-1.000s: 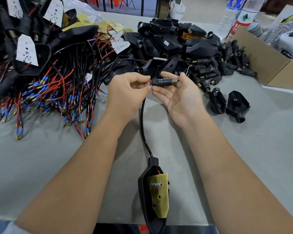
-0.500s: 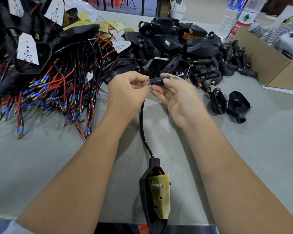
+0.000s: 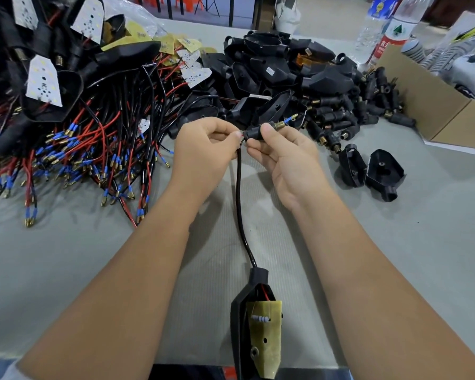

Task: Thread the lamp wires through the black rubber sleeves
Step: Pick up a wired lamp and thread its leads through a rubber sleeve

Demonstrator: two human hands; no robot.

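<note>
My right hand point(image 3: 284, 157) pinches a short black rubber sleeve point(image 3: 254, 133) with a brass threaded end above the table's middle. A blue-tipped wire end point(image 3: 290, 119) sticks out past the brass end. My left hand point(image 3: 203, 149) pinches the lamp wire point(image 3: 239, 198) right where it enters the sleeve's left end. The black wire runs down to a black lamp housing point(image 3: 240, 319) with a yellow circuit board point(image 3: 265, 338), lying at the table's near edge.
A heap of wired lamps with red and black wires point(image 3: 74, 138) fills the left. Black housings and loose sleeves point(image 3: 337, 116) pile up behind the hands. Two housing shells point(image 3: 373, 171) lie at right, beside a cardboard box point(image 3: 433, 105) and bottles point(image 3: 390, 31).
The sleeve has slid along the wire: the blue-tipped end, hidden a second ago, now sticks out past the brass end. My right thumb has come over the sleeve.
</note>
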